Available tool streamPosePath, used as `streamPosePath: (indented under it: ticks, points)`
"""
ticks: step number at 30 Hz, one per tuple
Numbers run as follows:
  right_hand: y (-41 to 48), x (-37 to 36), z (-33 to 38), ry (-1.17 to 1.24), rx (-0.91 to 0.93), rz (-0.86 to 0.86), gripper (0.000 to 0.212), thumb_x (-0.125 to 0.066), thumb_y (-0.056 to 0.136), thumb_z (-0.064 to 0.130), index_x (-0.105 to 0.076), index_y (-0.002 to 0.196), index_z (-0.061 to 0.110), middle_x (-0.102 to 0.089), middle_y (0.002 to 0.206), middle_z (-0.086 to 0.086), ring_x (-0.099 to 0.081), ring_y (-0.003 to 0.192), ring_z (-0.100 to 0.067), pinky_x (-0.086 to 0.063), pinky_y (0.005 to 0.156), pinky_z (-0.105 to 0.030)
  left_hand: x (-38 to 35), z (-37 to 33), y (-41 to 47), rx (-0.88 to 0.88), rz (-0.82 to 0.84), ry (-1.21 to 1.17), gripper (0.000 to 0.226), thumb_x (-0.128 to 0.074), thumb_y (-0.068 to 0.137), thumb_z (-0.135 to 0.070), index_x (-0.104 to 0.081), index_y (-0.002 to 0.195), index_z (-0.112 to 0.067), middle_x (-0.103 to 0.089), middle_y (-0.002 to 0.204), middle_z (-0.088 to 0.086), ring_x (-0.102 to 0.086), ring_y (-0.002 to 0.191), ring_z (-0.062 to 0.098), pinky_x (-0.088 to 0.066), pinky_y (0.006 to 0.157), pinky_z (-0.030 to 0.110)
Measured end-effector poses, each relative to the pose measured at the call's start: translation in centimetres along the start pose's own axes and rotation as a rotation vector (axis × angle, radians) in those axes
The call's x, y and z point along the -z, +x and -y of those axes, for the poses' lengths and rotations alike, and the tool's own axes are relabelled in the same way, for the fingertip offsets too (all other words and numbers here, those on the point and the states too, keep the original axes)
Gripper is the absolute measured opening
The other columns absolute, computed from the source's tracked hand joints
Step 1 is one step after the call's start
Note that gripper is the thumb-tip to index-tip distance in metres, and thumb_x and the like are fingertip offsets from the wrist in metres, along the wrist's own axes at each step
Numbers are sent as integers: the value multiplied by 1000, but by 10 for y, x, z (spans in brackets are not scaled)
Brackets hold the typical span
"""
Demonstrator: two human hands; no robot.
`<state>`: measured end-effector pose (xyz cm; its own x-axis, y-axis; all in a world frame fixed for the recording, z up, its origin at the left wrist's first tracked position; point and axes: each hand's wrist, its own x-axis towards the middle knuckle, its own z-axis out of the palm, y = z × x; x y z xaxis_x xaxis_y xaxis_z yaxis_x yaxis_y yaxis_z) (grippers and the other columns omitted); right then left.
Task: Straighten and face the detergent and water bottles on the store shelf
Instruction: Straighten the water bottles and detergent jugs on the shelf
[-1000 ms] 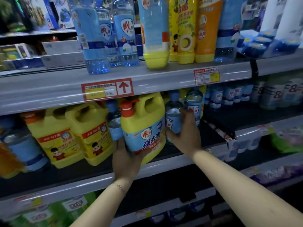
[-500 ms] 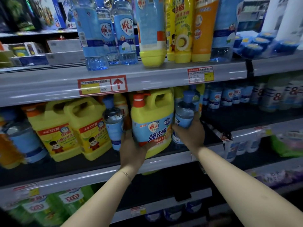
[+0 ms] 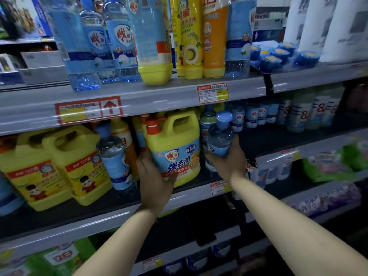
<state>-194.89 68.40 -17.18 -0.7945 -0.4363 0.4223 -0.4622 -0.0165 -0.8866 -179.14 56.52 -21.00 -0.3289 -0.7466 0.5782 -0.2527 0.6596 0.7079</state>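
A yellow detergent jug (image 3: 175, 144) with an orange pump and a blue label stands on the middle shelf (image 3: 111, 214), label facing me. My left hand (image 3: 154, 180) grips its lower left corner. To its right, my right hand (image 3: 229, 162) is closed around a clear blue-capped bottle (image 3: 220, 136), held tilted just above the shelf in front of other blue-label bottles (image 3: 206, 126). Another blue-capped bottle (image 3: 112, 156) stands left of the jug, beside an orange bottle (image 3: 123, 140).
Two yellow jugs (image 3: 59, 162) with cartoon labels fill the shelf's left. Small bottles (image 3: 254, 114) line the back right. The upper shelf (image 3: 159, 94) carries tall blue, yellow and orange bottles (image 3: 151, 36). Green packs (image 3: 328, 164) lie at right.
My right hand has drawn the blue-capped bottle forward and up from the row behind. The yellow jug has shifted right and turned more upright in my left hand.
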Motion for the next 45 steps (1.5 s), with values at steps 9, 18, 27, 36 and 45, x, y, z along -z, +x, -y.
streamPosePath:
  ticks: [9,18,27,36,45]
  points:
    - [-9,-3,2,34,47,266,65,-85,47,35,-54,103,41,-70,101,13,-68,95,-13,-56,84,-45,-19,-46,-18,-55,446,-225,71,-87,66,-20,-42,122,-25,-53,112,-23,-52,102,-14,-40,82,2]
    - [5,9,-5,341,2,414,45,-65,72,51,-56,102,19,-63,99,-1,-61,94,-16,-49,78,-31,-35,-29,-16,107,419,-459,56,-88,64,-12,-61,113,-13,-72,106,-6,-68,99,8,-56,85,31]
    - [85,-26,-45,105,-300,221,72,-81,74,15,-37,130,3,-54,127,-10,-55,114,-26,-47,85,-33,-34,-24,-11,161,437,-449,63,-89,62,-15,-58,117,-20,-71,110,-7,-67,102,8,-56,88,34]
    - [97,-45,-36,139,-190,173,49,-79,72,-3,-51,109,11,-60,103,-9,-57,92,-20,-47,78,-33,-32,-21,-11,145,469,-426,67,-89,62,-18,-56,121,-16,-69,112,-8,-65,104,5,-55,91,32]
    - [57,-11,-34,184,-102,142,39,-74,65,-11,-61,101,-2,-69,91,-10,-66,81,-19,-52,71,-35,-25,-18,-13,180,513,-494,63,-89,62,-9,-58,116,-18,-71,107,-9,-67,100,5,-55,84,23]
